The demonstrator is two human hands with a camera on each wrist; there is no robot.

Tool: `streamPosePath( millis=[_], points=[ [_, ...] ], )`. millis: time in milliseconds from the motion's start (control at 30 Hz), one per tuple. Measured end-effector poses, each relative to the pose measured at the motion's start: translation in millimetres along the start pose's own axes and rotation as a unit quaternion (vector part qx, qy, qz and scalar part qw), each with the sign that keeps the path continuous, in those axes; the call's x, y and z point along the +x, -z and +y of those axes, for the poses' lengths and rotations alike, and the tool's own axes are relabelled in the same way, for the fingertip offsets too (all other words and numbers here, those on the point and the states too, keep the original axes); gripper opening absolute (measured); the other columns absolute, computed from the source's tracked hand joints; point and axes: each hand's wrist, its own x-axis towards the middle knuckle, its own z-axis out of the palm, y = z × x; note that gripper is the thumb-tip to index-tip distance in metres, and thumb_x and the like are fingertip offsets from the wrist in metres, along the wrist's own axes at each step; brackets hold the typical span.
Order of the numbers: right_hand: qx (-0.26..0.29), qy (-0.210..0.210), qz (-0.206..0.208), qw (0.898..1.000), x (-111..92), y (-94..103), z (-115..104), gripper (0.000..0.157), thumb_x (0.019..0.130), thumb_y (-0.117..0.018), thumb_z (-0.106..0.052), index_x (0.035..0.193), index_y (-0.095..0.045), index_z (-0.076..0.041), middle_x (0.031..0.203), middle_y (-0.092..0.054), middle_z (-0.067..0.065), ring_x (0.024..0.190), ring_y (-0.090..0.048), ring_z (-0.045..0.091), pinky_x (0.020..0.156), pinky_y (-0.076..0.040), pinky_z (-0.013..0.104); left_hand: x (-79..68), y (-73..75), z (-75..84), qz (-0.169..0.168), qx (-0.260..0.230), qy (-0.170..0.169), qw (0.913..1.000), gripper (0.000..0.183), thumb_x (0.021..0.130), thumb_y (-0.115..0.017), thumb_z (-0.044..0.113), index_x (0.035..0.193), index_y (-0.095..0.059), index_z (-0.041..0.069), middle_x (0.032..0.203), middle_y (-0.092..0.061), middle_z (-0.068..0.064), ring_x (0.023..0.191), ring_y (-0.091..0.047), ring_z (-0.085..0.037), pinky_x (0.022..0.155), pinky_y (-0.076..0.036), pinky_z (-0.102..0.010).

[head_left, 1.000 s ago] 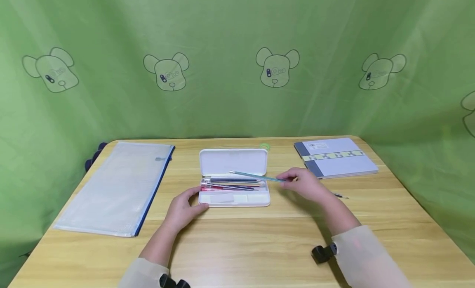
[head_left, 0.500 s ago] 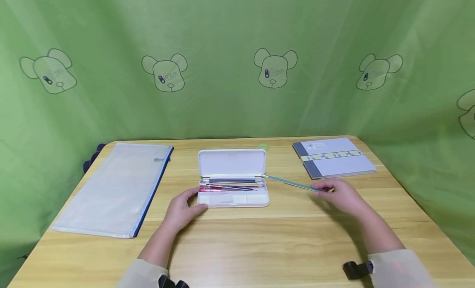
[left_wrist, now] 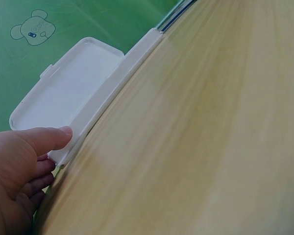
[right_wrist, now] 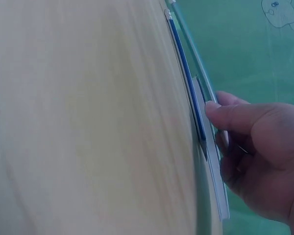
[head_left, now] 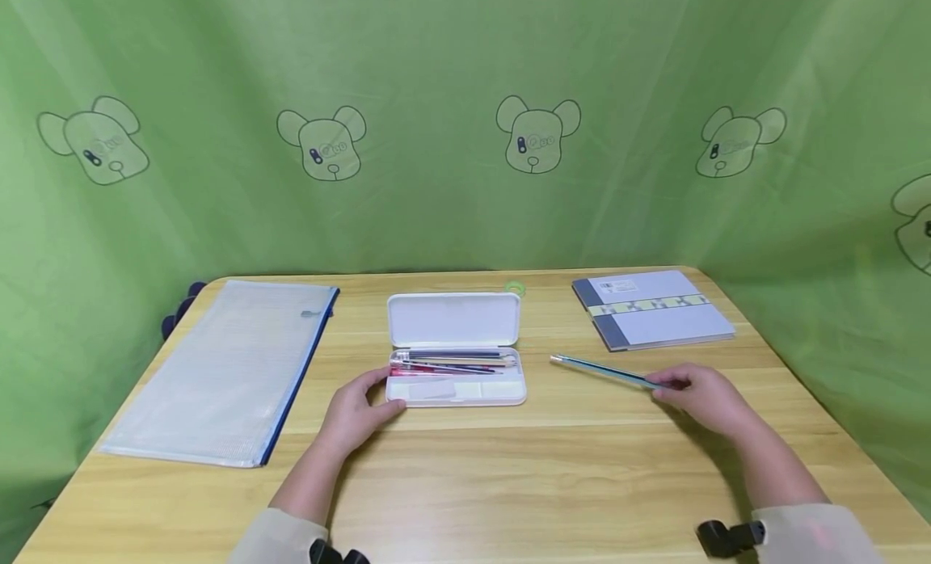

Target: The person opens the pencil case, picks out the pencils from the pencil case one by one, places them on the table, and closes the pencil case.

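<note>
My left hand (head_left: 354,414) grips the left end of an open white pencil case (head_left: 489,401), thumb on its front wall and fingers curled at the side. Several pencils and pens (head_left: 454,359) lie in its back compartment, a pale eraser-like block (head_left: 432,388) in front. To the right of the case, my right hand (head_left: 698,394) pinches a light-blue pencil (right_wrist: 198,58) between thumb and fingers, its far end pointing left. Close below it a dark-blue pencil (right_wrist: 186,73) lies on the table; in the head view the two nearly overlap.
A clear zip folder (head_left: 225,370) with a blue edge lies at the left of the wooden table (head_left: 465,483). At the back right is a notebook (head_left: 655,309) with a patterned band. A small green ring (head_left: 515,288) sits behind the case's raised lid.
My right hand has carried the light-blue pencil from over the pencil case to the right and nearer me, above the dark-blue pencil. My left hand has stayed on the case.
</note>
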Motion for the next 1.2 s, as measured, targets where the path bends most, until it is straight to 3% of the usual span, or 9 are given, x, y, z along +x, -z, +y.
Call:
streamPosePath(
  millis=[200,433,767,1000,1200],
  points=[
    [-0.006,-0.002,-0.001,1.000,0.7,-1.9,8.3,0.031,0.090,-0.068,-0.018,0.114,-0.069,0.002,0.108,-0.068,0.023,0.101,-0.063,0.038,0.084,-0.054,0.052,0.2,-0.1,0.2,0.000,-0.003,0.004,1.0000,0.060,0.086,-0.075,0.024,0.139,-0.054,0.007,0.145,-0.053,-0.015,0.140,-0.043,-0.036,0.117,-0.034,-0.052],
    [-0.017,-0.003,0.001,1.000,1.3,-3.0,12.9,0.027,0.089,-0.070,-0.018,0.109,-0.072,-0.001,0.103,-0.071,0.018,0.094,-0.065,0.027,0.080,-0.054,0.041,0.1,-0.2,-0.2,0.003,-0.004,0.005,1.0000,0.061,0.085,-0.076,0.025,0.139,-0.054,0.007,0.145,-0.053,-0.015,0.140,-0.043,-0.036,0.117,-0.035,-0.052],
    [-0.025,-0.007,-0.003,1.000,0.7,-4.6,12.9,0.022,0.089,-0.069,-0.018,0.104,-0.074,-0.003,0.106,-0.070,0.023,0.101,-0.064,0.041,0.086,-0.053,0.056,1.6,-0.6,-1.5,0.001,-0.003,0.004,1.0000,0.060,0.085,-0.076,0.025,0.139,-0.054,0.007,0.144,-0.053,-0.015,0.140,-0.043,-0.036,0.117,-0.035,-0.052],
    [-0.011,-0.012,-0.003,1.000,0.7,-3.9,7.3,0.029,0.090,-0.069,-0.021,0.112,-0.071,-0.002,0.111,-0.069,0.023,0.104,-0.063,0.040,0.086,-0.053,0.055,1.5,-0.9,-1.6,0.001,0.002,-0.002,1.0000,0.059,0.086,-0.075,0.024,0.138,-0.054,0.006,0.144,-0.054,-0.016,0.139,-0.044,-0.037,0.117,-0.035,-0.052],
    [0.010,0.005,0.006,1.000,4.6,-7.8,-14.0,0.034,0.089,-0.071,-0.026,0.115,-0.070,-0.003,0.109,-0.070,0.018,0.097,-0.064,0.030,0.077,-0.054,0.035,1.4,-0.8,-1.3,0.001,-0.002,-0.001,1.0000,0.059,0.086,-0.075,0.024,0.138,-0.054,0.006,0.144,-0.054,-0.015,0.139,-0.043,-0.036,0.117,-0.035,-0.052]
  ],
)
